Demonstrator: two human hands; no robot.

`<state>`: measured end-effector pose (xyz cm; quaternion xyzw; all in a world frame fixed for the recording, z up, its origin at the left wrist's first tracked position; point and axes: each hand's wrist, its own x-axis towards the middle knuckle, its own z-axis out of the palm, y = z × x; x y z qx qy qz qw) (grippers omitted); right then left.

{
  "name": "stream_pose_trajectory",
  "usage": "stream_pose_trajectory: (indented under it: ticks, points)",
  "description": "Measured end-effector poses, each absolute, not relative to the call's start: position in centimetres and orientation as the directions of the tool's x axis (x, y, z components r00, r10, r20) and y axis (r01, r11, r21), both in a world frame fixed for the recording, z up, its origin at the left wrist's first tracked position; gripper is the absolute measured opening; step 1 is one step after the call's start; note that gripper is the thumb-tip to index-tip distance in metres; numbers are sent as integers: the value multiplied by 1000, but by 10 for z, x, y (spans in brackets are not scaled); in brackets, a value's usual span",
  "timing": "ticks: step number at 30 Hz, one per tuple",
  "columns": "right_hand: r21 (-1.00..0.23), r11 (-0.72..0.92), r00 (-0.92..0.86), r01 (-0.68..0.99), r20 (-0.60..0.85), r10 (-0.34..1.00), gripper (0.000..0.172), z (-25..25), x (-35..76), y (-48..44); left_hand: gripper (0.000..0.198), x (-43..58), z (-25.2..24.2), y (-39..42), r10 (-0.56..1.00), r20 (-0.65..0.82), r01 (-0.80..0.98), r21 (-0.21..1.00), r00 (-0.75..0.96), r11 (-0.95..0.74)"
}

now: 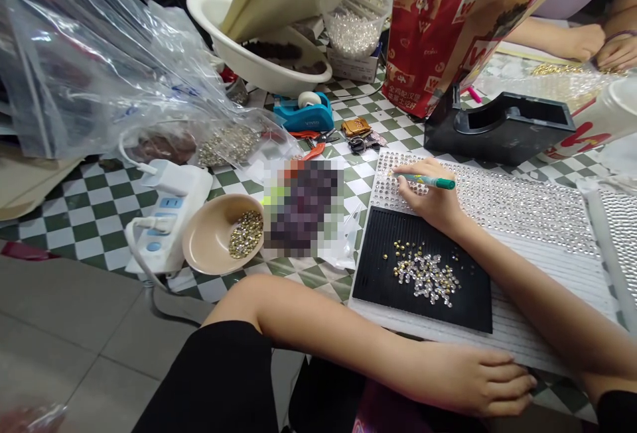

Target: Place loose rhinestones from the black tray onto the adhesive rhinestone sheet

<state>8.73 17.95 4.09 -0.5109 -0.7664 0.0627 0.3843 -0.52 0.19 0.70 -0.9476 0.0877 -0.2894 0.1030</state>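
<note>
My right hand (432, 195) pinches a slim pen (426, 181) with a green end, its tip at the left part of a white board (547, 280) covered with rows of clear rhinestones (517, 201). Under my right wrist lies a black ridged tray (378, 267) with a loose heap of clear and gold-backed rhinestones (430, 279). My left hand (490, 380) rests along the board's near edge, fingers stretched out and holding nothing visible. Left of the board, a beige bowl (199, 237) holds more rhinestones (247, 234).
A white power strip (172, 214) with cables sits by the bowl. Behind are a blue tape dispenser (304, 115), a black tape dispenser (497, 128), a red paper bag (423, 35) and a white basin (213, 22). Another person's hands (587, 45) are at the far right.
</note>
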Motion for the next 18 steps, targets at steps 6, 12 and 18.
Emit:
stream_pose_trajectory:
  ticks: [6, 12, 18]
  points:
    - [-476, 466, -172, 746, 538, 825, 16, 52, 90, 178, 51, -5, 7, 4, -239, 536, -122, -245, 810, -962]
    - [-476, 481, -156, 736, 572, 805, 18, 88, 104, 133, 50, -3, 1, 1, -243, 551, -156, -200, 799, -967]
    - [-584, 437, -121, 684, 500, 858, 31, 75, 117, 61, 52, -4, 3, -1, -258, 483, -166, -225, 837, -960]
